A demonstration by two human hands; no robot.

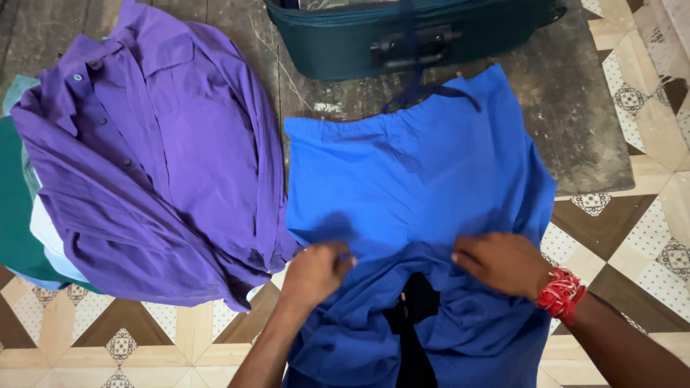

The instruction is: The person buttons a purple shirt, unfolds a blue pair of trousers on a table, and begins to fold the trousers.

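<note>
Both hands on the blue garment [417,187], which lies spread flat on the floor in the centre of the view, waistband end (drawstring showing) toward the far side, just short of the dark teal suitcase [359,43]. Left hand [315,271] is curled, fingers pinching a fold of the blue cloth at its near-left part. Right hand [502,262] lies mostly flat, fingers bent slightly, pressing the cloth at the near-right; can't tell if it actually grips anything. Red thread band [563,292] on the right wrist. Dark gap between the two hands where the fabric parts. Purple button shirt [158,151] lies crumpled to the left, touching the blue garment's left edge, on top of a pile of teal and pale clothes [21,215]. Suitcase sits on a grey mat [575,122]; patterned brown-and-cream floor tiles [632,230] near and right.
</note>
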